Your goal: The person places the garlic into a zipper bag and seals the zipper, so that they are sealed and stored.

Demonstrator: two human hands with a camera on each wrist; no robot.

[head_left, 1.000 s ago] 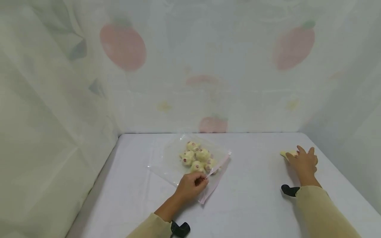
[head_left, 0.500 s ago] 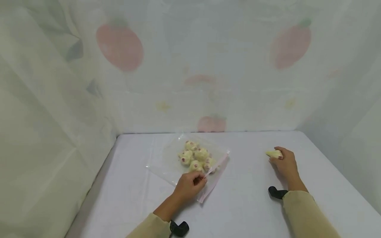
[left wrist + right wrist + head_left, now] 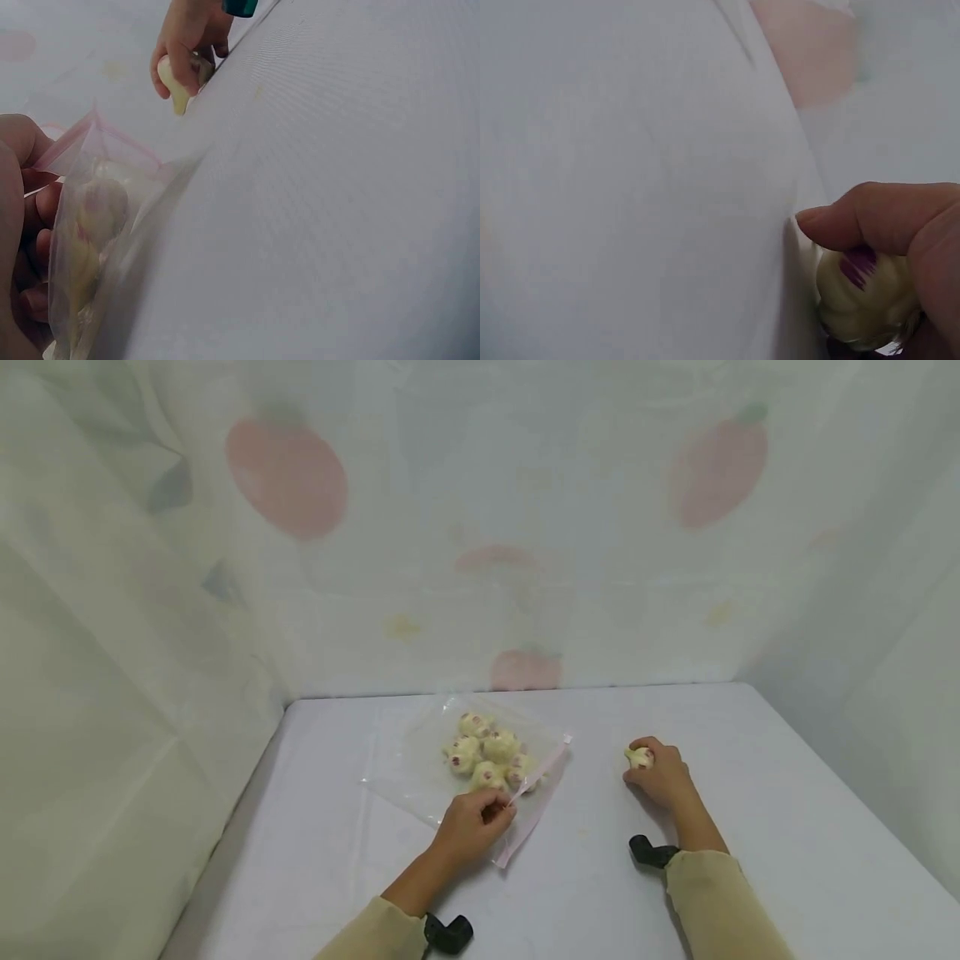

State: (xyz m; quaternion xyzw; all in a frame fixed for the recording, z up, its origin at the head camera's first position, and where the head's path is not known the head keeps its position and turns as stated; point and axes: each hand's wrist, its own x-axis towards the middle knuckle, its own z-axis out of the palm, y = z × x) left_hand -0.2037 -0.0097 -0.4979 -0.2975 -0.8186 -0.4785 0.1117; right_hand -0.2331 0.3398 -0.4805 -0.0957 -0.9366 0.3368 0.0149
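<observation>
Head view: I log one garlic bulb (image 3: 641, 759) to the right of the clear bag (image 3: 408, 770), gripped between thumb and fingers of the right hand (image 3: 667, 777); whether it touches the white table (image 3: 570, 893) I cannot tell. Left hand (image 3: 471, 825), fingers curled, pinches the bag's pink strip (image 3: 543, 771). Five bulbs (image 3: 500, 747) cluster inside. Printed backdrop (image 3: 622, 577) behind.

Six garlic bulbs (image 3: 500, 746), one bag (image 3: 417, 768)
</observation>
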